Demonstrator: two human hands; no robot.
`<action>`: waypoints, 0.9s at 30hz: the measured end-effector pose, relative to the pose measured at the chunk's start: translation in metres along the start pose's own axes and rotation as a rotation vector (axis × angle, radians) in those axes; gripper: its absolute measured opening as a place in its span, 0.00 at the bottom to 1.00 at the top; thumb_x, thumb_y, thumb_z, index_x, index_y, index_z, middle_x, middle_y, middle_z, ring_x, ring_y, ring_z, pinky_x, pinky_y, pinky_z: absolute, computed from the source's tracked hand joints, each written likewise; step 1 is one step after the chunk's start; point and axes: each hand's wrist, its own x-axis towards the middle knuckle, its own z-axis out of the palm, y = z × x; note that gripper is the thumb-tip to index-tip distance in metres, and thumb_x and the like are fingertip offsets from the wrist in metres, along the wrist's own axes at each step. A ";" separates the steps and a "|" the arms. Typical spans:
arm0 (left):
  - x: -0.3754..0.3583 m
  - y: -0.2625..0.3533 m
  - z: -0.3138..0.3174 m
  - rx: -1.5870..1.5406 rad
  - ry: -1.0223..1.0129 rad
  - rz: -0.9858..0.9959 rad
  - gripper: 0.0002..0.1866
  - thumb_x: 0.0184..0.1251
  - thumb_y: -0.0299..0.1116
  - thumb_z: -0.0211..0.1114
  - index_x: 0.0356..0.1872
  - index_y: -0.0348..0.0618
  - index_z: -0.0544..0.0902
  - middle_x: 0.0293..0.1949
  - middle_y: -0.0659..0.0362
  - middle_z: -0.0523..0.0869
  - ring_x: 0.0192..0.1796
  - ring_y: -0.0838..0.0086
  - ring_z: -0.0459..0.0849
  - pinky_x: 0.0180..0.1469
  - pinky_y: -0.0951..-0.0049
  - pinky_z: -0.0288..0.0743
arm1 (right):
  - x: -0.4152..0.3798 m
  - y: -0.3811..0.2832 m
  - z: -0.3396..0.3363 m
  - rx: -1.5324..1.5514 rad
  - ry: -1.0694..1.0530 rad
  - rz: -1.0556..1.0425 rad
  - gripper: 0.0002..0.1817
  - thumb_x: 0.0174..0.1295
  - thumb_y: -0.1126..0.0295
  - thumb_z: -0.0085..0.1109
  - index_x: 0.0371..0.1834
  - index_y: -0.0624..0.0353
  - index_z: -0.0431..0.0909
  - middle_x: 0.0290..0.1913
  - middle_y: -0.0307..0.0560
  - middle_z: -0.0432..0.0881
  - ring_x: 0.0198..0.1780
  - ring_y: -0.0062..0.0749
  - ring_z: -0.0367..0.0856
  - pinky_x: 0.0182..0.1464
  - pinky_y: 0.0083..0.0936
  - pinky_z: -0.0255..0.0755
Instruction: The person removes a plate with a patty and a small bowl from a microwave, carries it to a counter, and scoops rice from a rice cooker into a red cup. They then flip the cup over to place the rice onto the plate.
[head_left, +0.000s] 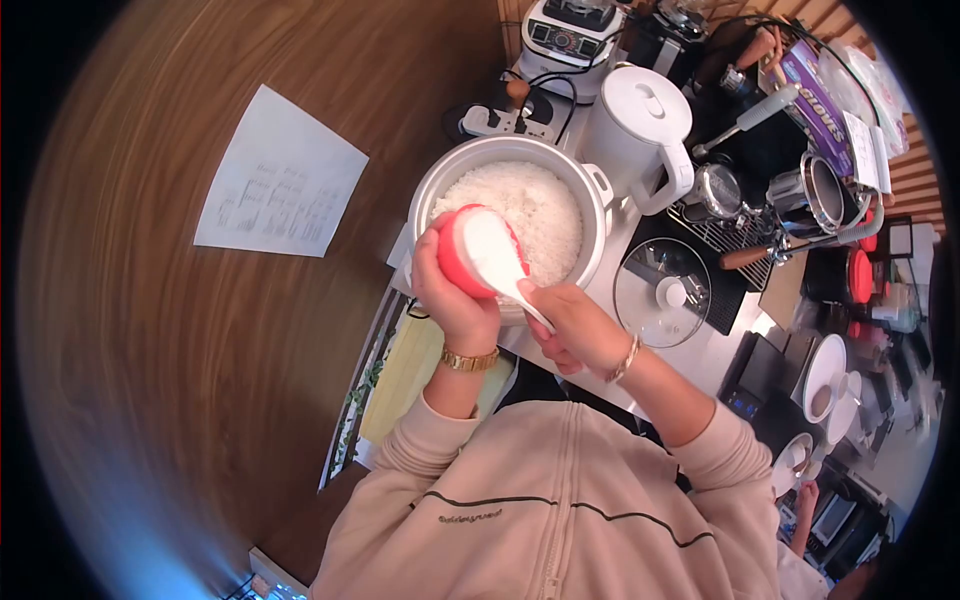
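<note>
A round pot (424,187) full of white rice (548,215) stands on the counter in the upper middle. Over its near left part my left hand (455,300) is wrapped round a red bowl (455,262). My right hand (578,325) grips the handle of a white rice paddle (488,245). The paddle's broad head lies across the bowl's opening and hides most of what is inside. A glass lid (645,300) with a white knob rests on the counter right of my right hand.
A white kettle (640,120) and a blender base (565,45) stand beyond the pot, near a power strip (508,124). Metal pitchers (806,198) stand at the right. Paper (285,180) is on the wooden surface at left. Another person's arm (805,512) shows lower right.
</note>
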 end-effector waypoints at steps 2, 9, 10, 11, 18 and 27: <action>-0.002 0.003 0.000 0.094 -0.013 0.050 0.17 0.69 0.38 0.49 0.45 0.35 0.79 0.44 0.54 0.82 0.48 0.68 0.80 0.53 0.68 0.74 | 0.004 -0.008 -0.006 -0.042 -0.092 0.077 0.29 0.69 0.45 0.44 0.16 0.53 0.59 0.12 0.31 0.53 0.11 0.15 0.48 0.13 0.18 0.42; 0.010 0.008 -0.003 0.040 0.008 -0.143 0.20 0.68 0.44 0.50 0.49 0.38 0.77 0.46 0.54 0.82 0.51 0.67 0.81 0.56 0.66 0.74 | 0.000 -0.001 -0.032 -0.346 0.152 -0.314 0.28 0.69 0.48 0.46 0.17 0.58 0.66 0.11 0.37 0.61 0.11 0.26 0.57 0.15 0.27 0.53; 0.012 0.010 -0.004 0.024 0.013 -0.165 0.19 0.68 0.43 0.51 0.49 0.38 0.77 0.46 0.54 0.83 0.51 0.67 0.81 0.56 0.66 0.73 | -0.001 0.006 -0.032 -0.475 0.303 -0.534 0.27 0.69 0.49 0.47 0.18 0.59 0.67 0.11 0.39 0.64 0.10 0.30 0.60 0.16 0.30 0.56; 0.012 0.013 -0.005 0.012 0.018 -0.191 0.19 0.68 0.43 0.51 0.48 0.39 0.77 0.46 0.54 0.83 0.51 0.67 0.81 0.56 0.66 0.73 | -0.004 0.010 -0.030 -0.657 0.396 -0.600 0.26 0.69 0.51 0.47 0.18 0.59 0.69 0.11 0.42 0.66 0.11 0.34 0.64 0.17 0.31 0.58; 0.004 0.014 -0.006 -0.003 0.025 -0.206 0.18 0.68 0.43 0.52 0.47 0.39 0.77 0.47 0.55 0.83 0.52 0.68 0.80 0.56 0.65 0.74 | -0.002 0.013 -0.027 -1.227 0.800 -0.810 0.23 0.68 0.53 0.49 0.21 0.59 0.75 0.15 0.53 0.73 0.18 0.50 0.74 0.20 0.38 0.65; -0.005 0.019 -0.002 0.004 0.001 -0.252 0.18 0.67 0.42 0.52 0.48 0.39 0.78 0.48 0.55 0.83 0.53 0.68 0.80 0.58 0.66 0.71 | 0.009 -0.007 -0.033 -0.648 0.290 -0.355 0.31 0.69 0.49 0.46 0.16 0.66 0.69 0.14 0.45 0.67 0.16 0.29 0.63 0.24 0.29 0.62</action>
